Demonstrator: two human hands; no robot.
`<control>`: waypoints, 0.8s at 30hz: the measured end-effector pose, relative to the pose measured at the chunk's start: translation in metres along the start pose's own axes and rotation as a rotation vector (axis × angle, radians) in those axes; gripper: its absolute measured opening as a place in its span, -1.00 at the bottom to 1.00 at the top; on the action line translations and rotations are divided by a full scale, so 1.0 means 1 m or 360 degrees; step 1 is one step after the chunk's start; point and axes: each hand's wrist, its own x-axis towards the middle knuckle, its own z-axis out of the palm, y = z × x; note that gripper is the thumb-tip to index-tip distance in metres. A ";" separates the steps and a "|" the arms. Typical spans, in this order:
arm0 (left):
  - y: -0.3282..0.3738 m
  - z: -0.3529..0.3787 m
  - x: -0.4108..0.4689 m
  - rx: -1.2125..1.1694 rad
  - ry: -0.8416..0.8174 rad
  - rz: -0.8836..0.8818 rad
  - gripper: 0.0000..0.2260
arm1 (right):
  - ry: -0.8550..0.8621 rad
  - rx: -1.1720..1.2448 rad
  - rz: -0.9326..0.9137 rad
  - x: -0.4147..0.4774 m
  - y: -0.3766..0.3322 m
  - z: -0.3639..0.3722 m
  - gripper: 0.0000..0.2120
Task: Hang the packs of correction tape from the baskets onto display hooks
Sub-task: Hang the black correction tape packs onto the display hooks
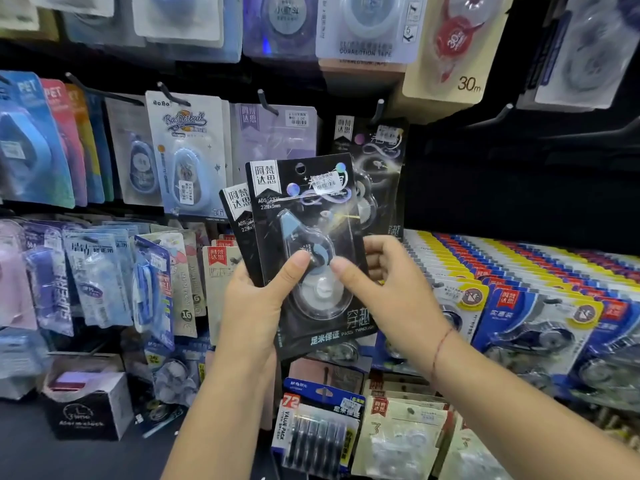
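Holding two black packs of correction tape fanned out in front of the display wall, both hands are clamped on the stack. The left hand [256, 299] grips the lower left edges, its thumb laid across the front pack's clear blister. The right hand [384, 282] pinches the front pack at its right edge, thumb on the blister and fingers behind the card. The front pack [311, 209] stands nearly upright, tilted a little left, with its hang hole [300, 167] at the top edge and uncovered. The second pack [239, 209] peeks out from behind its left edge. That low grip looks deliberate: it leaves the top edge free for threading. Up and to the right, a hook [380, 107] already carries matching black packs [384, 150], so that seems the likely destination. The right hand appears set to peel the front pack away while the left holds the spare. No basket is plainly identifiable.
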 end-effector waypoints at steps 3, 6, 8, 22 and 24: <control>-0.001 0.002 -0.004 0.0050 -0.0004 0.0015 -0.64 | -0.0053 0.0083 0.0121 0.003 0.005 -0.001 -0.66; -0.002 -0.001 -0.004 0.0054 -0.0019 -0.0022 -0.62 | -0.0062 0.0140 0.0149 0.010 0.004 -0.006 -0.53; -0.002 -0.004 -0.002 0.0030 0.0027 -0.0033 -0.66 | -0.0031 0.0201 0.0128 0.013 0.000 -0.010 -0.62; -0.001 -0.015 0.008 -0.0008 0.0236 -0.0008 -0.76 | 0.0568 0.0268 -0.0101 0.033 -0.018 -0.038 -0.85; -0.001 -0.014 0.008 -0.0013 0.0231 -0.0008 -0.78 | 0.0577 0.0292 -0.0093 0.032 -0.020 -0.037 -0.86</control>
